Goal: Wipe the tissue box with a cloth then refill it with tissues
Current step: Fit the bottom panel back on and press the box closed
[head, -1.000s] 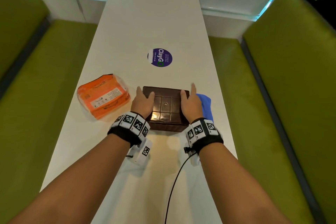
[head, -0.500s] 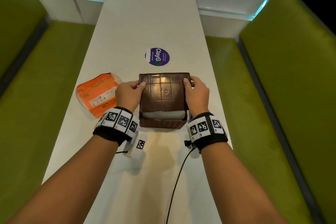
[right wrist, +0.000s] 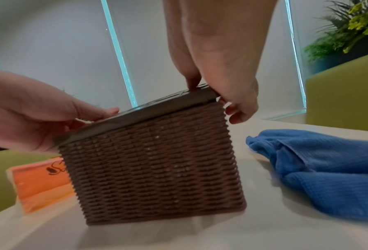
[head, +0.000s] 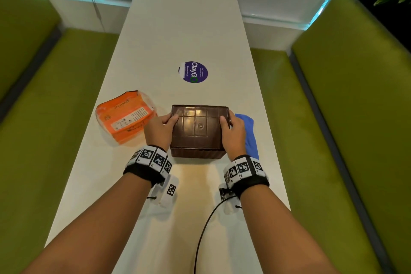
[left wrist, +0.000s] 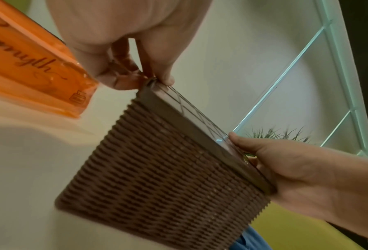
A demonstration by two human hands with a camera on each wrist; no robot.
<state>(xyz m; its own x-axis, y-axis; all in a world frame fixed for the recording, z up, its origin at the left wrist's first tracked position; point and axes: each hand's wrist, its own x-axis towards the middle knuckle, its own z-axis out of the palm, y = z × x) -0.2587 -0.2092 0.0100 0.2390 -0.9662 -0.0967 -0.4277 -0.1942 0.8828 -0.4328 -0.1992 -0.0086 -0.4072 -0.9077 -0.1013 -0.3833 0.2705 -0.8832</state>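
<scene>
Green booth benches (head: pixel 347 104) flanking long white table (head: pixel 178 29); glass panels behind. Brown woven tissue box (head: pixel 198 133) standing mid-table, flat gridded lid (head: pixel 200 124) seated on top. Orange tissue pack (head: pixel 124 115) just left of box, not touching. Blue cloth (head: pixel 250 133) crumpled on table just right of box. Left hand (head: pixel 159 129) clamped on lid's left edge, thumb on top, fingers curled underneath. Right hand (head: pixel 233 133) clamped likewise on right edge. Round purple sticker (head: pixel 193 71) farther up table.
</scene>
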